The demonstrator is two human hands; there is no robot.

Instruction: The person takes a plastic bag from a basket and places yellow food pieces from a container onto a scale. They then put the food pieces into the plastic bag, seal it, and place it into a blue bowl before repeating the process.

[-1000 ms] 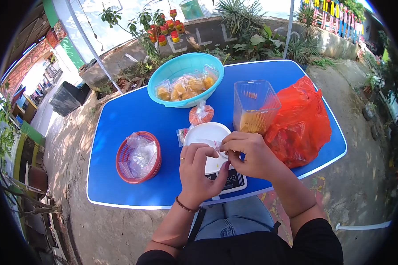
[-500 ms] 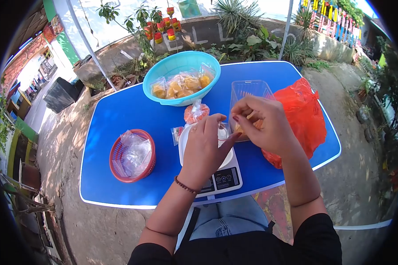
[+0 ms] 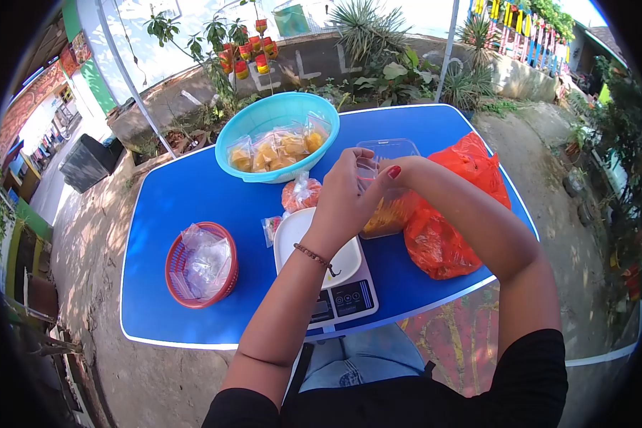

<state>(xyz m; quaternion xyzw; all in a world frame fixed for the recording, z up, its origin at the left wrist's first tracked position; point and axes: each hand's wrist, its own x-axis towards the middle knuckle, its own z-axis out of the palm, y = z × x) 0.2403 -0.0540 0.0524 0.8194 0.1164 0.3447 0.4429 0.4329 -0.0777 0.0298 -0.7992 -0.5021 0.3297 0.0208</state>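
"What are your hands doing?"

"My left hand (image 3: 344,196) pinches one small clear bag (image 3: 367,170) between thumb and fingers. My right hand (image 3: 411,171) is at one clear container (image 3: 389,150), largely hidden, so I can't tell whether it's wide, narrow or holding anything."

"Where's that bag, and which way does it point?"

"It's above the right half of the table (image 3: 171,203), over the container's left side. What shows runs lengthwise from the far edge toward the near edge; I can't tell where its mouth faces."

"Count the rest."

"One teal basin (image 3: 278,107) at the far edge, with at least four overlapping filled bags (image 3: 290,146). One red basket (image 3: 225,291) toward the near left corner. One tied orange bag (image 3: 301,194) and one small packet (image 3: 270,230) beside one scale (image 3: 346,299) at the near edge. One red plastic bag (image 3: 449,235) near the right edge."
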